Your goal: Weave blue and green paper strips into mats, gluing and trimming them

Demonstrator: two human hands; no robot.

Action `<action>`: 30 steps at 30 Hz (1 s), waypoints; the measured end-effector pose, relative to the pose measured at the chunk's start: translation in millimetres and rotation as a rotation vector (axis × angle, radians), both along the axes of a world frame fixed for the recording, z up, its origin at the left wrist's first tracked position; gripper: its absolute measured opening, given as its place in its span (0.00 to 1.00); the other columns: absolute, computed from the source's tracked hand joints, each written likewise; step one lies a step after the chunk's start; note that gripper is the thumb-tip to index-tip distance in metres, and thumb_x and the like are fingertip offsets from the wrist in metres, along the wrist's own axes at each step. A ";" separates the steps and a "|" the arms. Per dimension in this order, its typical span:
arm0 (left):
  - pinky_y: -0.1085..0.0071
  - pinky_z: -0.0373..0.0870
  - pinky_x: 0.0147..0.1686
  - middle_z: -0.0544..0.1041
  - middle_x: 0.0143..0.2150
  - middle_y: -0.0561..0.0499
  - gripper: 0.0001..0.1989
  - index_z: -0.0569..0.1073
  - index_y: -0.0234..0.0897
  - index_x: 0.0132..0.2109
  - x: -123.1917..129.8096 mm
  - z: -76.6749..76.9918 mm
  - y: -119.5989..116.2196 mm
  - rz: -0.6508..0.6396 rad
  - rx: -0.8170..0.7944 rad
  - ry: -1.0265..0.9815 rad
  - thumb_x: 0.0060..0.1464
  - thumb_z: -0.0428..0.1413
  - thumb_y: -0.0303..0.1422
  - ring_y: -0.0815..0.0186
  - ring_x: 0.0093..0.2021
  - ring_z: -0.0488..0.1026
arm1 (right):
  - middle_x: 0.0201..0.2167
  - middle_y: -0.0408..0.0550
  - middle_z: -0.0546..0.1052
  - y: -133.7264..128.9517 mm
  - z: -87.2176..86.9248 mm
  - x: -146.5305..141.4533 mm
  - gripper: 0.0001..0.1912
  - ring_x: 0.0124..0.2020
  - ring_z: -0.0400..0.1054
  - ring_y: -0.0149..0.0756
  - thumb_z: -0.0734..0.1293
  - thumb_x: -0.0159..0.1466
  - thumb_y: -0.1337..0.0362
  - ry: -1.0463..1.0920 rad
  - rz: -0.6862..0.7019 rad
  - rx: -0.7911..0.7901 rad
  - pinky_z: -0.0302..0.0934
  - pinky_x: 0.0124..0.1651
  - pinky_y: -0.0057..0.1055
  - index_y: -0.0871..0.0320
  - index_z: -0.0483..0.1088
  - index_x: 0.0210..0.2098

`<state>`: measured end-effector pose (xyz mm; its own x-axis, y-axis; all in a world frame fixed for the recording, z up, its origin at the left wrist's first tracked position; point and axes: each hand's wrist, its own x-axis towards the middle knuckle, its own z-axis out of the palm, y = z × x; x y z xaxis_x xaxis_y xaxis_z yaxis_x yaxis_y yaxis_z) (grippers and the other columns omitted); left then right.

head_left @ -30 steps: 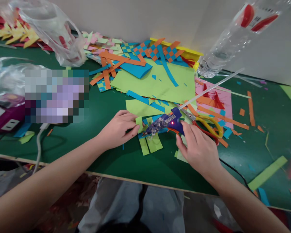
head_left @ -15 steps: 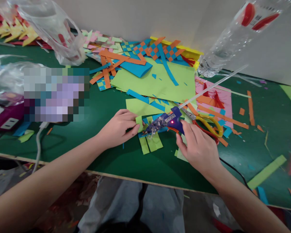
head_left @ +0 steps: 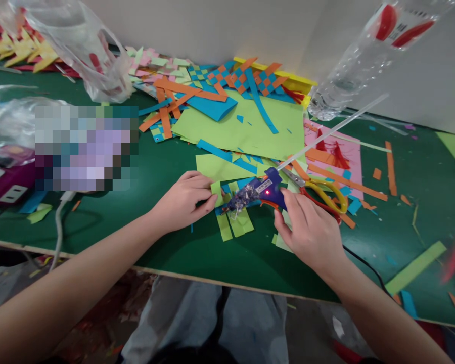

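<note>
The left hand (head_left: 191,202) pinched the left end of a blue-and-green paper-strip piece (head_left: 242,222) between thumb and fingers, near the front edge of the green tabletop (head_left: 170,255), about midway along it. The right hand (head_left: 311,227) was wrapped round the handle of a blue hot glue gun (head_left: 275,189), its red light lit. The nozzle pointed left, over the strip piece and close to the left fingertips — whether it touched the paper could not be told. A clear glue stick (head_left: 333,132) jutted from the gun's back end toward the tabletop's rear right.

Just behind the right hand lay scissors with yellow and red handles (head_left: 331,194), among orange and blue scraps on a pink sheet (head_left: 354,156). A large light-green sheet (head_left: 284,119) lay behind the gun, with woven blue-and-orange paper fish (head_left: 240,78) toward the rear edge. A clear plastic bottle (head_left: 349,71) stood right of them by the wall; a plastic bag (head_left: 106,76) stood near the rear left corner — a purple power strip (head_left: 13,184) lay closer, at the left edge.
</note>
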<state>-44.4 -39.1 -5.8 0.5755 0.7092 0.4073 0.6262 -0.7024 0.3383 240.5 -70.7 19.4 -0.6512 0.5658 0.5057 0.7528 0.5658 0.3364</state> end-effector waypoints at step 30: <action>0.59 0.66 0.52 0.75 0.28 0.50 0.19 0.67 0.37 0.23 2.1 5.6 -0.4 -0.002 -0.137 -0.014 0.63 0.46 0.31 0.64 0.38 0.75 | 0.36 0.56 0.78 3.5 4.3 4.7 0.23 0.35 0.74 0.39 0.67 0.61 0.61 0.089 0.063 0.076 0.67 0.36 0.33 0.70 0.68 0.51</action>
<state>-42.4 -39.4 -0.1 0.5718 0.7575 0.3151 0.6192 -0.6504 0.4399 245.2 -67.1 23.6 -0.6349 0.4833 0.6028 0.7455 0.5879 0.3139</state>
